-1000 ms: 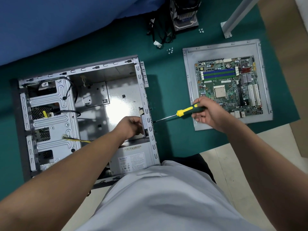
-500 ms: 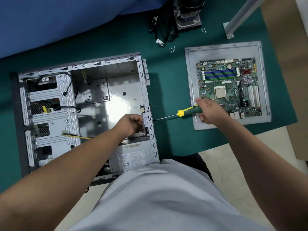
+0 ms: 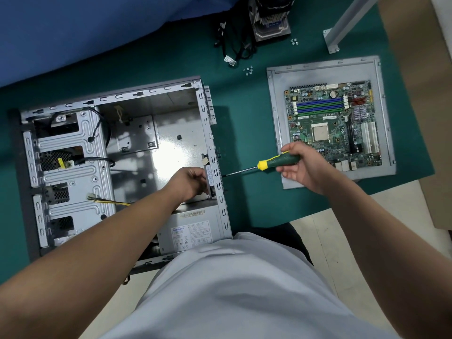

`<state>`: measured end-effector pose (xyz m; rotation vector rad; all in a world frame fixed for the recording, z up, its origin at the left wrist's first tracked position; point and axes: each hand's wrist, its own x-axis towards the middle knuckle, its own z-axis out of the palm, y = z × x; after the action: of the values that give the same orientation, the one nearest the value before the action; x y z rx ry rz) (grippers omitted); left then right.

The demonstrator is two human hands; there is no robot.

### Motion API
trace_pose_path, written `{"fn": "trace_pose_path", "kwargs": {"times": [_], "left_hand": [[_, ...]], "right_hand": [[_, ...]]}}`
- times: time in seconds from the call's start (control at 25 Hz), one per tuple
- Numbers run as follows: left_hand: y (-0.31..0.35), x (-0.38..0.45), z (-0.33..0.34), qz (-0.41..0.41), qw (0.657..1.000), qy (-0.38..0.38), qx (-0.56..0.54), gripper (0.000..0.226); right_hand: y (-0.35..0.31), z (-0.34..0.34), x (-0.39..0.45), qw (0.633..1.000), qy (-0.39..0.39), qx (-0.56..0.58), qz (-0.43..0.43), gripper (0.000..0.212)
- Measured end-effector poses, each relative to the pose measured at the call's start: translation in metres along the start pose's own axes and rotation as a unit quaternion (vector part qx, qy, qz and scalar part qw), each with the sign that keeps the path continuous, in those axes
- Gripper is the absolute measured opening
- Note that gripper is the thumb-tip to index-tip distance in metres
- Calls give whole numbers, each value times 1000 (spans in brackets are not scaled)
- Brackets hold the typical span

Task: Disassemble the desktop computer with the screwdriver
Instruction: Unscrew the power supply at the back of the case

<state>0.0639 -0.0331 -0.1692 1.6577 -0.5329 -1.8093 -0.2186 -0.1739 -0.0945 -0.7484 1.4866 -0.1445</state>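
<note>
The left hand (image 3: 193, 183) grips a part inside the case (image 3: 156, 133) to steady it while the right hand (image 3: 302, 168) holds the screwdriver (image 3: 266, 165) against the case's rear wall.

Dark green mat (image 3: 244, 133) spread flat across the work surface, reaching the near edge on the right. Blue cloth (image 3: 85, 33) draped over the mat's far left part, its border running in a slant from the left edge up towards the top middle. Pale grey metal post (image 3: 349, 20) at the top right, leaning, with its small foot plate resting on the mat. Brown cardboard (image 3: 415, 69) just beside the mat's right edge. Light floor tiles (image 3: 318, 231) below the mat's near edge.
</note>
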Motion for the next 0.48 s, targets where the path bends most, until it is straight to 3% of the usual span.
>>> {"fn": "trace_pose_path", "kwargs": {"times": [0.08,0.12,0.2,0.32,0.44,0.48], "left_hand": [[1,0,1,-4,1000,7,-15,77],[2,0,2,-7,1000,9,-21,77],[3,-1,3,-8,1000,7,-22,78],[5,-3,2,-9,1000,11,-18,79],[6,-4,3,-14,1000,15,-16,80],[6,-3,3,-17,1000,19,-18,81]], "right_hand": [[1,0,1,989,28,-145,-11,40],[2,0,3,981,40,-186,-43,41],[0,0,3,992,21,-113,-47,17],[-1,-1,0,999,-10,-33,-13,9],[0,-3,2,987,10,-158,-16,39],[0,-1,2,988,12,-153,-32,32]]}}
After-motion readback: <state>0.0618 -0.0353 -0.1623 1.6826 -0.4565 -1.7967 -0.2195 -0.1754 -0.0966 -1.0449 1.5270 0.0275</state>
